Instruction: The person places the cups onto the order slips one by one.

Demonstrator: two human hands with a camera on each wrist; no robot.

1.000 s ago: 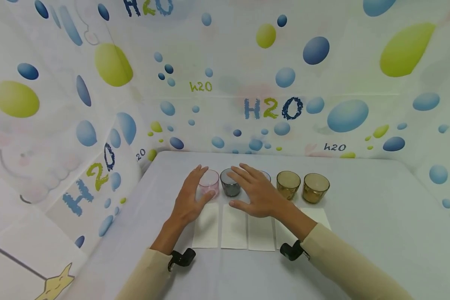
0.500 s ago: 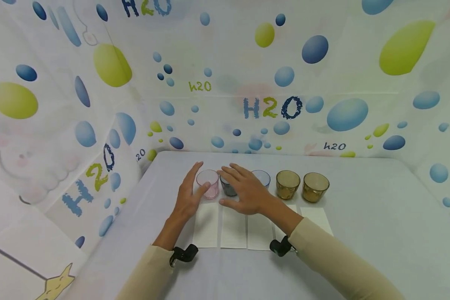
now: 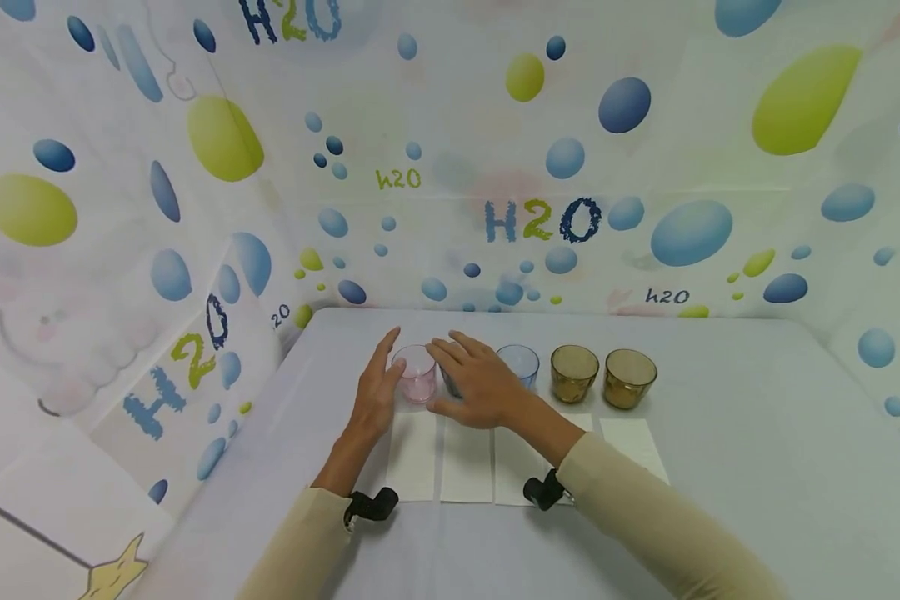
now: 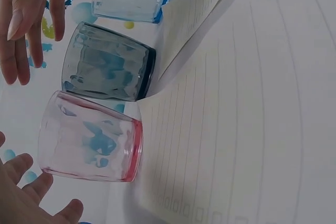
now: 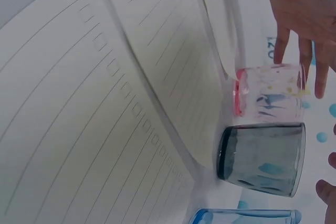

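A pink-tinted glass [image 3: 420, 384] stands upright at the left end of a row of glasses. Beside its left side is my left hand [image 3: 373, 404], thumb and fingers extended, the thumb tip overlapping the rim in the head view. My right hand [image 3: 478, 385] spreads straight fingers over the grey glass [image 5: 265, 156], hiding most of it in the head view. Its fingertips reach close to the pink glass's right rim. In the left wrist view, the left fingertips [image 4: 71, 211] lie right by the pink glass's side, and the right fingers hang near the grey glass's rim.
A blue glass [image 3: 520, 364] and two amber glasses [image 3: 573, 375] continue the row to the right. Several lined paper slips [image 3: 412, 467] lie side by side in front of the glasses. A printed curtain [image 3: 450, 108] rises behind the white table [image 3: 750, 467].
My right hand has moved left, from over the grey and blue glasses toward the pink one, uncovering the blue glass. My left thumb has risen from the pink glass's front to its left rim.
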